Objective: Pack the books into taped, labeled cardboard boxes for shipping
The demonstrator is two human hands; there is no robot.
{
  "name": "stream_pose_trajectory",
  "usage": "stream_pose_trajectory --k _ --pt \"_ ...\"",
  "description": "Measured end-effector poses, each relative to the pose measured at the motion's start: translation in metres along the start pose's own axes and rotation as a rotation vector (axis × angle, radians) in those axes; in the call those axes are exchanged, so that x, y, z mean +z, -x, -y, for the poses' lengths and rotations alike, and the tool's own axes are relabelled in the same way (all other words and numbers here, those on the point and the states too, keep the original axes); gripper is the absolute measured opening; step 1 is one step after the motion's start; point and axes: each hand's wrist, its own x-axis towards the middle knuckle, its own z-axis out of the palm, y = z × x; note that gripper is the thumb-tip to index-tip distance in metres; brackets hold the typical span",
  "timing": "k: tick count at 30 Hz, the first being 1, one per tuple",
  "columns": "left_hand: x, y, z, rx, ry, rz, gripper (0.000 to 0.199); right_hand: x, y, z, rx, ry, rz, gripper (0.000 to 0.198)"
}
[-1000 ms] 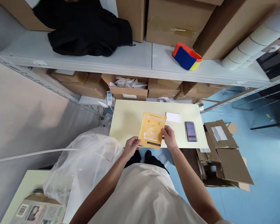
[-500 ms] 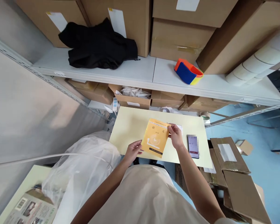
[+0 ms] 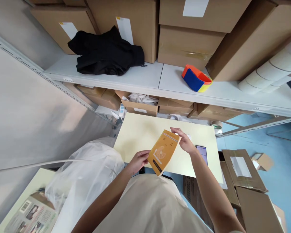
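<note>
A yellow-orange book (image 3: 163,152) with Chinese characters and a white ring pattern on its cover is held tilted above the pale table (image 3: 135,132). My left hand (image 3: 138,160) pinches its left edge, thumb on the cover. At the upper right edge, my right hand (image 3: 184,140) grips the book by its side, the index finger stretched past the top corner. Part of the right-hand grip is hidden by the book. Right of that hand lies a phone (image 3: 202,153) with its screen lit, partly covered by my forearm.
A shelf (image 3: 150,76) behind the table carries cardboard boxes (image 3: 189,45), a black garment (image 3: 106,53), a coloured band (image 3: 196,77) and white rolls (image 3: 269,72). Clear plastic wrapping (image 3: 87,174) bulges at the left. Opened cartons (image 3: 247,171) stand at the right.
The book has turned and tilted, its lower end now nearer my body. My right index finger has straightened above the book's corner. The view has shifted slightly, and my forearm now covers part of the phone.
</note>
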Motion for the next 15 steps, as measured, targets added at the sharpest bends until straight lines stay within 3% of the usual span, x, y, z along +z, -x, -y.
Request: stream_pose_trajectory --k 4,6,10,15 --pt "0.012 0.003 -0.006 -0.006 -0.058 0.061 0.048 -0.005 -0.006 0.014 -0.010 0.076 0.037 0.019" --pt "0.015 0.008 -0.011 0.019 -0.045 0.097 0.048 -0.004 -0.007 0.018 0.069 0.052 0.027 0.022" --pt "0.010 0.017 -0.019 0.064 0.014 0.199 0.073 0.001 -0.009 0.024 0.191 0.049 -0.013 0.030" --pt "0.008 0.016 -0.018 0.217 -0.329 -0.019 0.046 0.009 -0.008 0.033 0.219 0.031 -0.088 0.033"
